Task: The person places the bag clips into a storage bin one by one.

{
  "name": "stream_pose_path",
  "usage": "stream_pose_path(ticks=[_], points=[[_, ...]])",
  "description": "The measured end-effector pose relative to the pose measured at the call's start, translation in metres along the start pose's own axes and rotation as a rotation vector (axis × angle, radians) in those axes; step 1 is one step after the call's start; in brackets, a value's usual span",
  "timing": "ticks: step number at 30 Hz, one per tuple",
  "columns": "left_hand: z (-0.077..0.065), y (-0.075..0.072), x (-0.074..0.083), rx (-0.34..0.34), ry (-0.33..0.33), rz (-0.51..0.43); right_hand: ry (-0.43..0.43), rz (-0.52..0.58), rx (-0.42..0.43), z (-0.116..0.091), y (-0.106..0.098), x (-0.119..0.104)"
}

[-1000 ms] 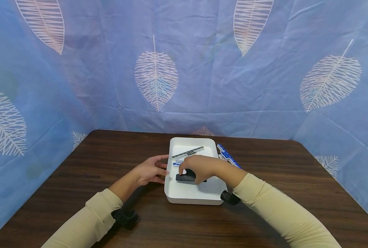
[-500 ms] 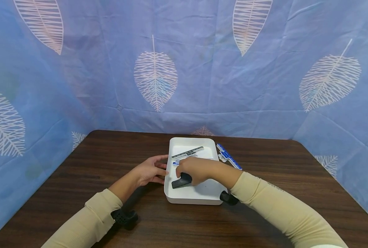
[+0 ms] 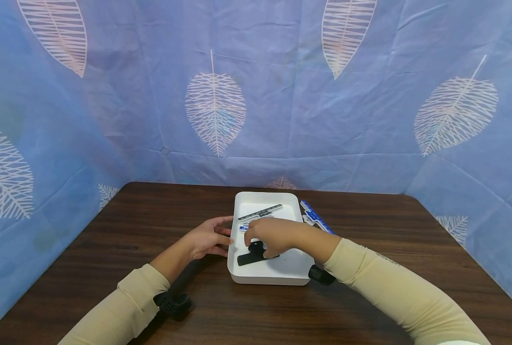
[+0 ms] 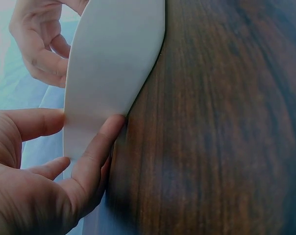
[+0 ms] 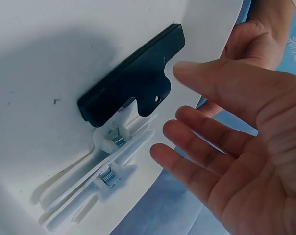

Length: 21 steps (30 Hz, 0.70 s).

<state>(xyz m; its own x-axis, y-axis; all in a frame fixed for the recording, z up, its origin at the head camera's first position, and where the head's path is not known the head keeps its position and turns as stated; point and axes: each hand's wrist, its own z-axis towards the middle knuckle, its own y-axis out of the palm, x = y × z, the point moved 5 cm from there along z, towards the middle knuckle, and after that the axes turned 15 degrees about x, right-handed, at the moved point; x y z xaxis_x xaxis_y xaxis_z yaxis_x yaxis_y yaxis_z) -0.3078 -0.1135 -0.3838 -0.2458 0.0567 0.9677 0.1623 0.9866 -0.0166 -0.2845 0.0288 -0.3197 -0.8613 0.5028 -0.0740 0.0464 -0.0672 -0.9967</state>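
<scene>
A wide black spring clip (image 3: 250, 259) lies in the white tray (image 3: 269, 280), toward its near end. My right hand (image 3: 272, 235) hovers just over it, fingers spread. In the right wrist view, a gap shows between my right fingertips and the black clip (image 5: 133, 73). My left hand (image 3: 206, 238) rests its extended fingers against the tray's left side. From the left wrist view, one finger lies along the tray's outer wall (image 4: 113, 54) and other fingertips touch its rim. A clip with a black ruler-marked bar (image 3: 260, 212) and a blue-marked one (image 3: 244, 228), partly hidden, lie farther back inside.
Another clip with a blue ruler-marked bar (image 3: 313, 213) lies on the dark wooden table (image 3: 174, 201), right beside the tray. My right forearm partly covers it. A blue leaf-patterned cloth (image 3: 273, 110) hangs behind the table.
My right hand has let go of the black clip, which moved nearer and slightly left in the tray, and now lies tilted. My left hand has stayed at the tray's side.
</scene>
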Motion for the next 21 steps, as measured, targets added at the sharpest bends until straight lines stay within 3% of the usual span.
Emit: stream_pose_path(ticks=[21], points=[[0.003, 0.0, -0.003, -0.012, 0.011, -0.013, -0.003, 0.036, 0.107, -0.024, -0.016, -0.004]])
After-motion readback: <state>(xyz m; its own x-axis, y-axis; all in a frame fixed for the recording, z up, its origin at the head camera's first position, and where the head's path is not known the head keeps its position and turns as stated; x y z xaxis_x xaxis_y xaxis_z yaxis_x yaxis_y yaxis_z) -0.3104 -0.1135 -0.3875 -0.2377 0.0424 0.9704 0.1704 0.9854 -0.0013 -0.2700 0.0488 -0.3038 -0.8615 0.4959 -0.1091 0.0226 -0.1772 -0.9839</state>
